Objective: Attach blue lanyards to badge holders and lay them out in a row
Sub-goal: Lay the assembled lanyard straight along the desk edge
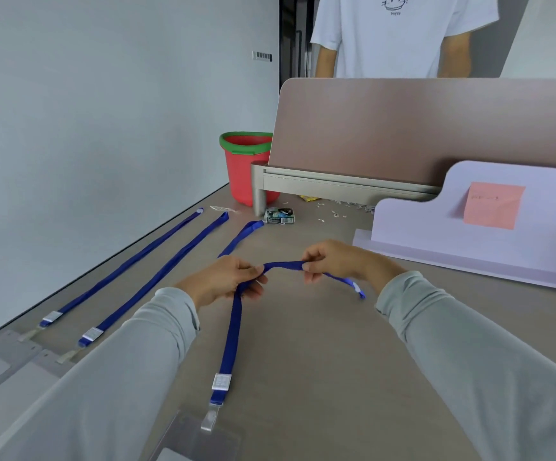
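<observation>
A pale tabletop (303, 344) runs beside a plain wall, with a red bucket (245, 168) at its far end. Two blue lanyards (127, 271) lie straight at the left, clipped to badge holders (7, 364). The left hand (226, 277) and right hand (331, 261) each pinch a third lanyard (233, 327), stretched between them; its clip seems joined to a clear holder (197, 437) at the near edge.
</observation>
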{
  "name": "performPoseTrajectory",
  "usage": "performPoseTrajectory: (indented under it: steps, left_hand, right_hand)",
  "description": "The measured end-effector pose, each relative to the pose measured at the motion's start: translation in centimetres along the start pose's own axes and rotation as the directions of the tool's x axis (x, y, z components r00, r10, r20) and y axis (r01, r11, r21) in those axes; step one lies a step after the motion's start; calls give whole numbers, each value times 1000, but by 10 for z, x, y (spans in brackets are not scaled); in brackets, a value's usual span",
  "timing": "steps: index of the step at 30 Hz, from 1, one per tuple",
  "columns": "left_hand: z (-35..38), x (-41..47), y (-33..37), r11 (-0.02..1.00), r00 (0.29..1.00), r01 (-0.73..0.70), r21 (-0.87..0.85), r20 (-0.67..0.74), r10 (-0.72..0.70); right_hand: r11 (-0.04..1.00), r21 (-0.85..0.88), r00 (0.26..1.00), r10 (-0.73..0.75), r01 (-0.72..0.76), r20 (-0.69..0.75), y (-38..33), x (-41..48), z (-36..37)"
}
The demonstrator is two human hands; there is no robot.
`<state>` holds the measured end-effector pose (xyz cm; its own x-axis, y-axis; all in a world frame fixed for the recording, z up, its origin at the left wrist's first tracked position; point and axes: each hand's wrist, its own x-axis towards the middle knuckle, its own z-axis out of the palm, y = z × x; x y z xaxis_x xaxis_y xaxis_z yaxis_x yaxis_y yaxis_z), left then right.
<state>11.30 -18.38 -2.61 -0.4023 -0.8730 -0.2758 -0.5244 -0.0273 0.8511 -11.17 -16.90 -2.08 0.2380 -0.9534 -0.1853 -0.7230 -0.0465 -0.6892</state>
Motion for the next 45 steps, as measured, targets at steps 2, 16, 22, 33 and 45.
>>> performPoseTrajectory:
  steps: [2,16,22,33,45]
  left_hand:
    - [-1,0,-1,997,999,28,-74,20,-27]
    - [-1,14,-6,991,996,-9,137,-89,22]
    - [3,22,-10,984,988,-2,179,-150,29]
    - [15,14,3,939,998,-19,342,-42,36]
    - [13,20,1,974,996,-6,227,-87,27]
  right_hand:
    - [996,-67,997,61,-58,39,-4,7,-7]
    - [953,-303,753,-208,12,-624,9,61,25]
    - [928,-355,743,-157,-115,-651,40,51,32]
    - [902,-324,824,59,-286,-564,55,47,19]
    - [977,-168,664,-213,132,-717,46,54,15]
